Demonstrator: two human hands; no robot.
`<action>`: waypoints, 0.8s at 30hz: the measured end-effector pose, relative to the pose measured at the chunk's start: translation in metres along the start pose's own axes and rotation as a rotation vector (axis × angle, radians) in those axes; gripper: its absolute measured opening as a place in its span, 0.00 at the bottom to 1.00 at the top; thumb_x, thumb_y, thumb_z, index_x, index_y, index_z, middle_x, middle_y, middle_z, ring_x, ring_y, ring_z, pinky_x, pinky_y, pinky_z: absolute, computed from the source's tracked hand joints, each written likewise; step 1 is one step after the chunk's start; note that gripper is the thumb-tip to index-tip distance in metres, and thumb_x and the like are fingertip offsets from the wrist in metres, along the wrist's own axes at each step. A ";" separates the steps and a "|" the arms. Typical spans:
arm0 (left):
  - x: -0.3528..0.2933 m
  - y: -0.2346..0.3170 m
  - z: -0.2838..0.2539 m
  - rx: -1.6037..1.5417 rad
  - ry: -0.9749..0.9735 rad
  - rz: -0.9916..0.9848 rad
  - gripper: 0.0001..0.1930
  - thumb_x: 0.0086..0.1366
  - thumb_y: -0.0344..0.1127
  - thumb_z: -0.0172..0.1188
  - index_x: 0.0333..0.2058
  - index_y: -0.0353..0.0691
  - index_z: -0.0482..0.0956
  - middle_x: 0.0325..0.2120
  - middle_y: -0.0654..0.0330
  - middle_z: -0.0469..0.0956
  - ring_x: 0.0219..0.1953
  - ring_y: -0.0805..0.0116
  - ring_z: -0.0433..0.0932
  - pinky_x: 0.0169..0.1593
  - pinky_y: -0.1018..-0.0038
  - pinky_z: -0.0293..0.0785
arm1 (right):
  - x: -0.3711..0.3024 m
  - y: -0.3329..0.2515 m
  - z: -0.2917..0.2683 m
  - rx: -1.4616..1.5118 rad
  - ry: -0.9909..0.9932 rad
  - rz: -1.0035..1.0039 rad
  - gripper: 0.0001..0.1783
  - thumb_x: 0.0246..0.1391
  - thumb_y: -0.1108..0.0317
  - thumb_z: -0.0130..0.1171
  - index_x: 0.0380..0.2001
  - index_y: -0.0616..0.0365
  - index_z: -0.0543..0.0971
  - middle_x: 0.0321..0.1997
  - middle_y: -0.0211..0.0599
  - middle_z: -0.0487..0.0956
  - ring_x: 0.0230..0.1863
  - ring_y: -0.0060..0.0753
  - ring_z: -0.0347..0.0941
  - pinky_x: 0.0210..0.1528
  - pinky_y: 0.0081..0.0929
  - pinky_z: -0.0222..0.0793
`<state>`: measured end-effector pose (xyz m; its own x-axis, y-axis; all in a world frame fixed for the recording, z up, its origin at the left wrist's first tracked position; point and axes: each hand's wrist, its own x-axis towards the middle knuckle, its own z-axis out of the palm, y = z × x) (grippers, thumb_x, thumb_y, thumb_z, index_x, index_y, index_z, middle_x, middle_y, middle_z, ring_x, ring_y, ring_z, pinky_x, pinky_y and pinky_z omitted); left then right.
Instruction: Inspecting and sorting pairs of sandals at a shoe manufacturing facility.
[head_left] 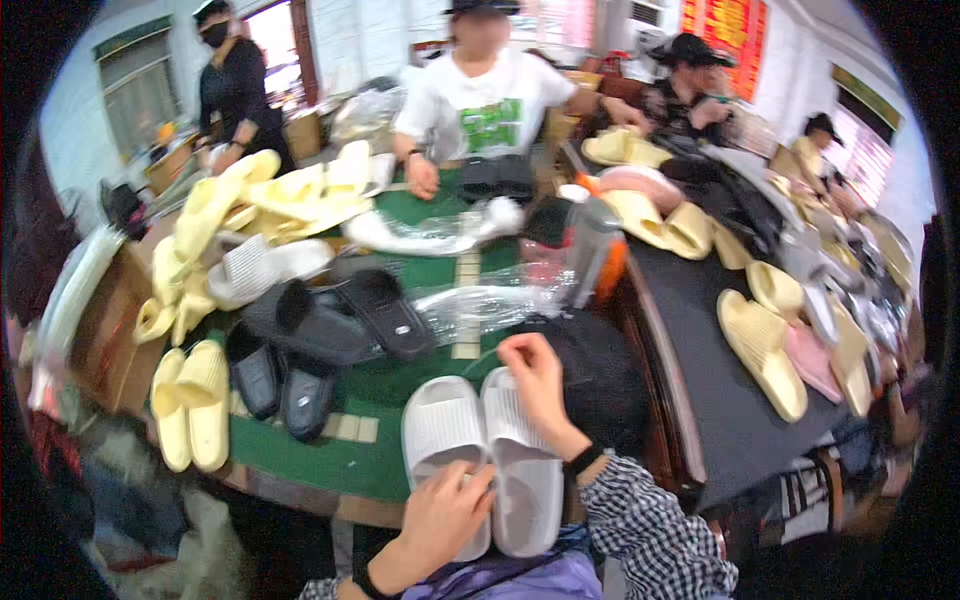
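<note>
A pair of light grey slide slippers (530, 490) lies side by side at the table's near edge, toes pointing away from me. My left hand (445, 515) is over the left slipper's footbed, its fingers curled together near the inner edge. Whatever they may grip is hidden. Above the right slipper's ribbed strap, my right hand (540, 385) is raised with thumb and fingertips pinched. A faint thin line runs close to those fingertips, too fine to name.
Black slippers (380, 310) and pale yellow slippers (205, 405) crowd the green table (300, 465) on the left. Clear plastic bags (490, 305) lie ahead. A dark table (670, 300) with more slippers stands to the right. Several people work beyond.
</note>
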<state>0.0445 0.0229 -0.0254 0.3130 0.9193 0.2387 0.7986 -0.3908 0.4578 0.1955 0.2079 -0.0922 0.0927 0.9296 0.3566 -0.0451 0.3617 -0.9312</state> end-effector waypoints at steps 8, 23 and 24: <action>-0.002 0.002 0.032 0.251 -0.102 0.042 0.32 0.53 0.50 0.65 0.59 0.59 0.70 0.51 0.49 0.68 0.43 0.50 0.69 0.39 0.60 0.73 | -0.013 -0.084 -0.017 -0.256 -0.212 -0.159 0.05 0.54 0.75 0.61 0.34 0.61 0.77 0.37 0.32 0.77 0.36 0.24 0.75 0.35 0.22 0.72; -0.003 -0.008 0.043 0.234 -0.006 0.101 0.30 0.51 0.51 0.67 0.53 0.50 0.74 0.48 0.46 0.68 0.43 0.48 0.67 0.39 0.57 0.68 | -0.010 -0.219 -0.314 -0.628 0.258 0.037 0.09 0.59 0.71 0.55 0.41 0.62 0.77 0.40 0.32 0.79 0.41 0.23 0.75 0.39 0.20 0.71; -0.002 -0.007 0.043 0.232 -0.003 0.098 0.30 0.51 0.51 0.67 0.53 0.50 0.74 0.48 0.46 0.68 0.43 0.48 0.67 0.39 0.57 0.68 | -0.006 -0.217 -0.341 -0.754 0.279 0.106 0.10 0.57 0.73 0.55 0.42 0.62 0.77 0.41 0.32 0.78 0.42 0.21 0.74 0.40 0.19 0.70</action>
<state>0.0599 0.0262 -0.0658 0.3963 0.8778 0.2692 0.8608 -0.4572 0.2236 0.5444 0.1000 0.0826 0.3749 0.8686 0.3240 0.6059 0.0350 -0.7948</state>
